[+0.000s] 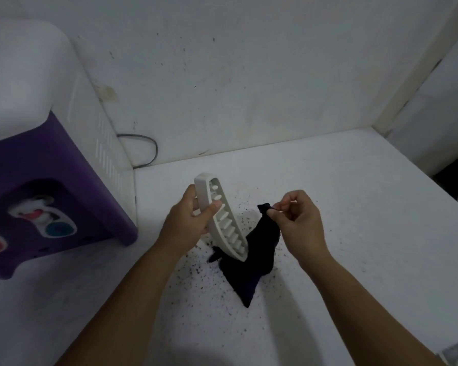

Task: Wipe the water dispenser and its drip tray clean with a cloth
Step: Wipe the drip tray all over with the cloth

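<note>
Above the speckled white bench [354,207], my left grip [193,220] curls round the slotted white plastic drip tray [220,217], held tilted. Just beside it, my right grip [296,220] pinches the dark cloth's [251,257] top corner; the purple-fronted white water dispenser [53,165] stands left.

Dim, cool, bluish-grey throughout, with no clear light source in view. Soft focus and slight blur everywhere, grainy in the pale wall [249,75]. Wide-angle bending at the edges, straight lines curving near the corners. Faint soft shadow under the dark cloth [251,260] on the worktop [354,233]. Bottom edge darker. No glare anywhere.
</note>
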